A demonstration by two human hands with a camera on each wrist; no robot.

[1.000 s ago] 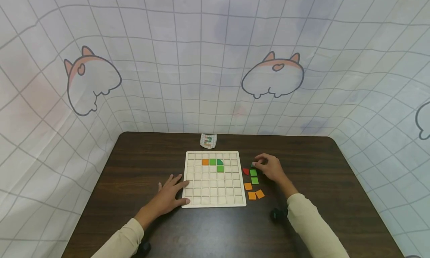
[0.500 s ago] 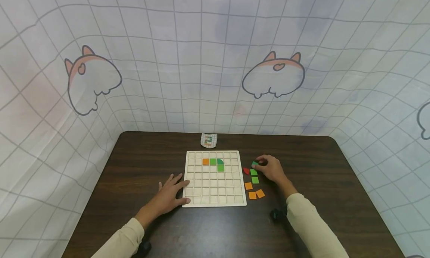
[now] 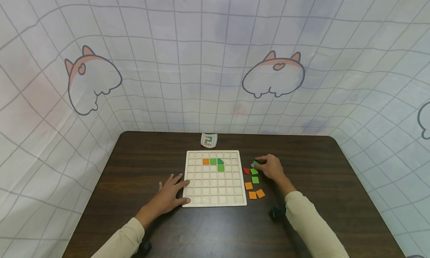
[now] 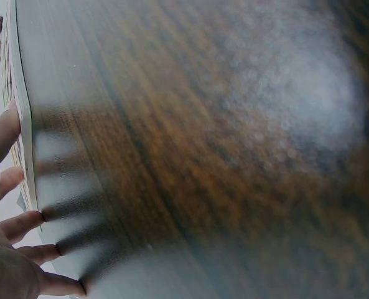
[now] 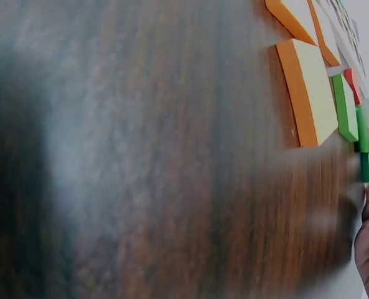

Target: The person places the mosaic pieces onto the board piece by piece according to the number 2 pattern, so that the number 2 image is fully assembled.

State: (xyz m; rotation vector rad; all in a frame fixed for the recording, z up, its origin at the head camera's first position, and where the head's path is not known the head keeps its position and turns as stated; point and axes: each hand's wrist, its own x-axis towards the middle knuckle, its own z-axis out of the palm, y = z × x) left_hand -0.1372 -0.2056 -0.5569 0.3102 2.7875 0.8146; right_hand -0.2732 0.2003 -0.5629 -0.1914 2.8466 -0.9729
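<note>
Right hand (image 3: 271,167): fingertips at a loose dark green piece (image 3: 255,162), right of the board (image 3: 214,191); whether they pinch it, I can't tell.
Left hand (image 3: 167,195): I'm relaxed here, fingers spread at the board's left edge, grasping nothing.
Board: lies left of that piece, nearly square, no clear long axis; my right hand is nearer the piece.
Loose beside it: I count one dark green, one red piece (image 3: 246,171), two light green tiles (image 3: 255,180), three orange tiles (image 3: 252,195).
Set in it: four.
</note>
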